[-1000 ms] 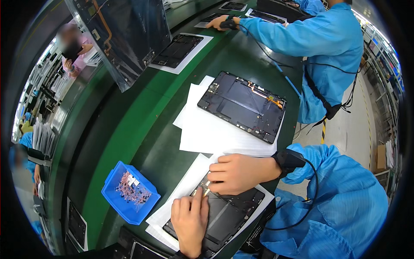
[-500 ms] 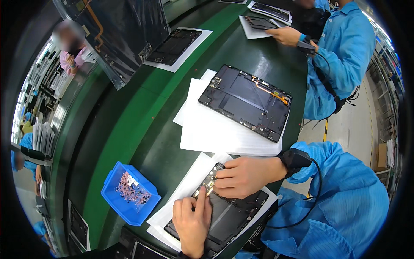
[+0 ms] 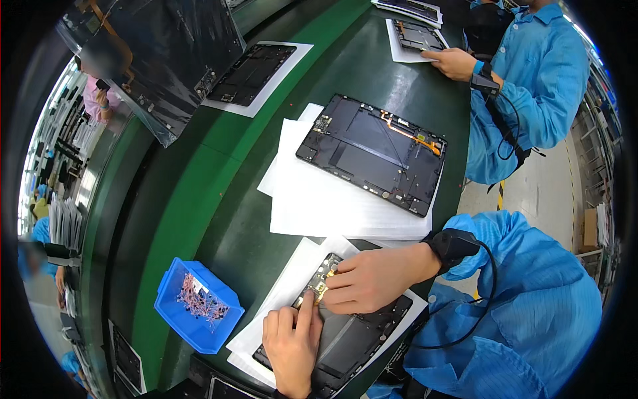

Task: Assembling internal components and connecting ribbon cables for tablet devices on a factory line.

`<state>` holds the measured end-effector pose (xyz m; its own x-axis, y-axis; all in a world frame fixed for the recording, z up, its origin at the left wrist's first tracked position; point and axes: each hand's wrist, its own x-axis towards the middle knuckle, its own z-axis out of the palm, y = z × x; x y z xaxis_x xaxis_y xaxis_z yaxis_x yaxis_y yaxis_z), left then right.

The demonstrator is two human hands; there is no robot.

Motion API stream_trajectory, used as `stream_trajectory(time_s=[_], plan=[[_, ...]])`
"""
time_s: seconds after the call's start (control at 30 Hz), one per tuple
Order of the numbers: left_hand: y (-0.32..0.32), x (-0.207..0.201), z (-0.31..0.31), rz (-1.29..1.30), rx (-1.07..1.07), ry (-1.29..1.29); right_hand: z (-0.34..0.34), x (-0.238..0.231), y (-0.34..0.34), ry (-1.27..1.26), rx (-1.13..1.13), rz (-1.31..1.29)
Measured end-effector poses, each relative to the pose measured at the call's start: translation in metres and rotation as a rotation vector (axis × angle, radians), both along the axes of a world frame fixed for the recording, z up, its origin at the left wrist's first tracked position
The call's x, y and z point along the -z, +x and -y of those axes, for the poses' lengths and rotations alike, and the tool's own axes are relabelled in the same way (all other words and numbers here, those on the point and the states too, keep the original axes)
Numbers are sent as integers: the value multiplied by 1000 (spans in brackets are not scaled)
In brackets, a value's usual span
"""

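In front of me an opened tablet housing (image 3: 345,339) lies black and slanted on white foam sheets (image 3: 302,263). Along its upper left end runs a narrow circuit board (image 3: 319,282) with gold-coloured parts. My left hand (image 3: 290,342) rests on the housing, its index finger stretched onto the board and the other fingers bent, holding nothing visible. From the right, my right hand (image 3: 372,280) reaches over the board with fingers closed at its edge. A tiny orange-yellow piece shows by those fingertips; whatever they pinch is hidden.
A blue bin (image 3: 199,306) with small pink-wired parts stands left of my hands. Beyond lies a second open housing (image 3: 375,153) with an orange flex cable. A film-covered panel (image 3: 159,60) rises at upper left. A co-worker's hand (image 3: 455,64) touches another housing (image 3: 419,34).
My right hand has shifted slightly down and left at the board; my left index finger stays on it. The co-worker's housing now lies flatter on its sheet. The view has shifted slightly.
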<state>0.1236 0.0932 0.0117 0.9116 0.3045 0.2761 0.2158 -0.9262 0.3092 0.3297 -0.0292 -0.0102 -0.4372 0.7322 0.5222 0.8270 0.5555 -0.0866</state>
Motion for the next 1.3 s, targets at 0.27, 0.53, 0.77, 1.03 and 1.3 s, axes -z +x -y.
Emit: stream_trajectory(time_s=[0.27,0.53,0.77,1.03,1.3], plan=[[-4,-1,-4,-42,96,83,-7,-10,4,-172,51,-227],[-2,-5,-5,-50,165,82,-24,-9,1,-370,423,-643],[-4,1,-4,-18,166,109,-27,-11,-4,-402,458,-580],[-9,1,-2,-53,140,91,-36,-13,-8,-418,460,-514],[1,1,1,-61,187,131,-32,-12,1,-407,451,-435]])
